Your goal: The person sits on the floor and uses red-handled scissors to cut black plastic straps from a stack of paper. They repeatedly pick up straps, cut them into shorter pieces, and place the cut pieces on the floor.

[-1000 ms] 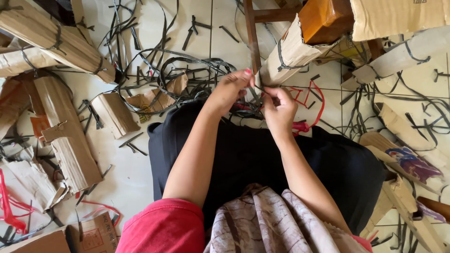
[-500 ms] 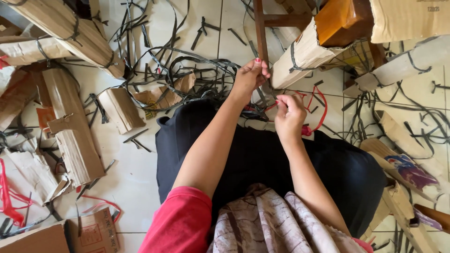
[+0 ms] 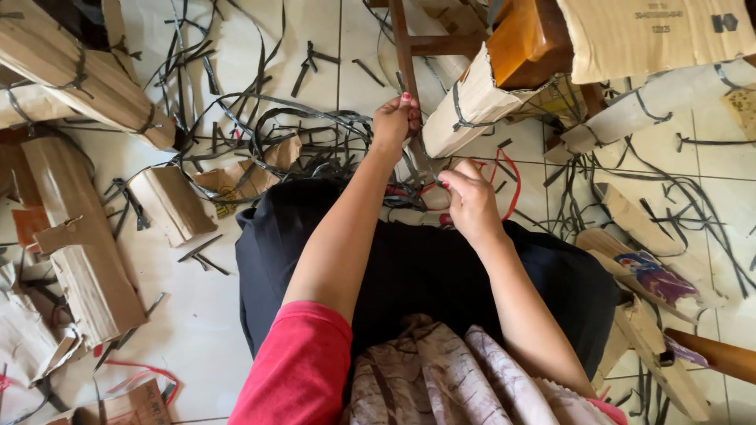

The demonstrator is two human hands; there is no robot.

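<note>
Left grip (image 3: 396, 120) pinches strap (image 3: 413, 161); right grip (image 3: 470, 201) beside it.

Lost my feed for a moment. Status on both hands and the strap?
Left hand raised, closed on a dark strap. Right hand lower, pinching the same strap. Loose straps and cardboard pieces litter the tile floor around.

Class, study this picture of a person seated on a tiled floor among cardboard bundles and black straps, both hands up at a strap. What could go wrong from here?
1. The left hand pulls a taut strap near the right hand; if it slips or snaps, its thin edge might cut bare fingers.
2. Loose black straps coil across the tiled floor; they could snag feet on standing.
3. The wrapped bundle leans close by and may topple.
</note>
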